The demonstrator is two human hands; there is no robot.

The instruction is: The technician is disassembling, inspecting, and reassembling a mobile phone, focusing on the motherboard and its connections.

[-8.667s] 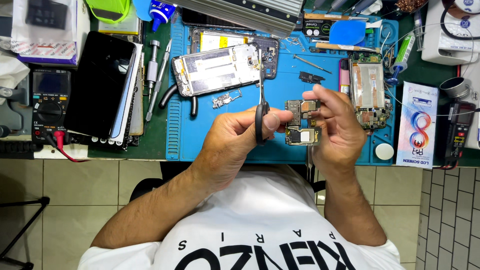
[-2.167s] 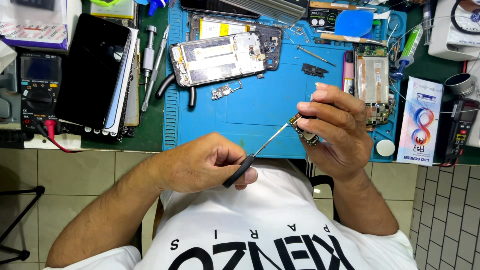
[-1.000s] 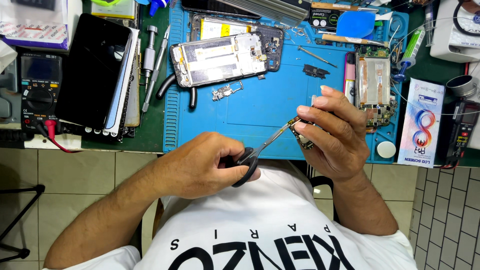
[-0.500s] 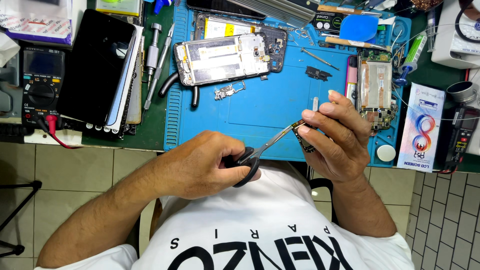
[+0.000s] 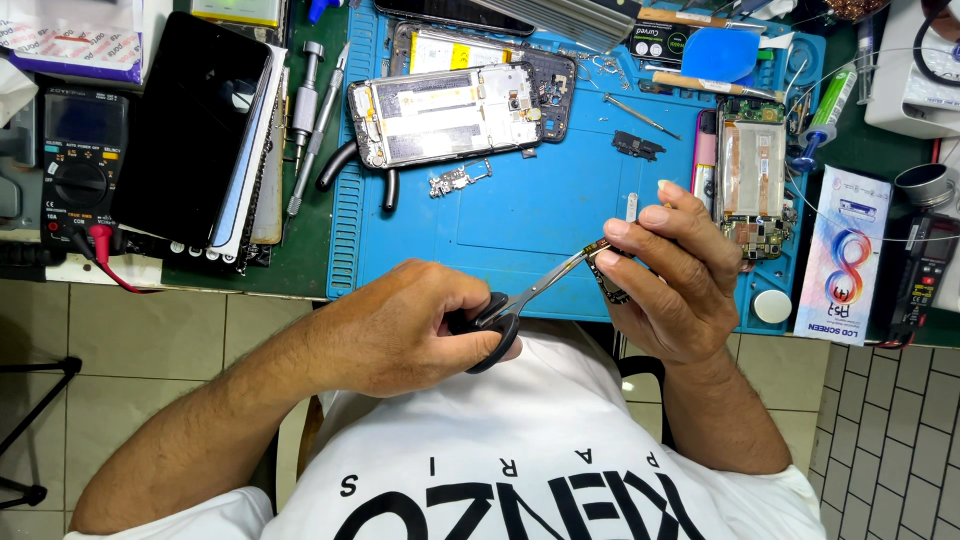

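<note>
Trimming step, I reckon; left hand (image 5: 400,325) grips the scissors (image 5: 520,300), right hand (image 5: 670,270) pinches a small phone part (image 5: 605,262) just over the blue mat's (image 5: 520,230) near edge; next snip wants a steady, tiny closing.

The small circuit part (image 5: 612,282) is mostly covered by the fingers of the right hand (image 5: 672,275), so its shape cannot be told. The black scissor handles (image 5: 490,325) sit largely buried inside the left hand (image 5: 400,325). The top edge cuts off the grey ridged block (image 5: 560,15). At the right edge, the white device (image 5: 915,70) is cropped.
</note>
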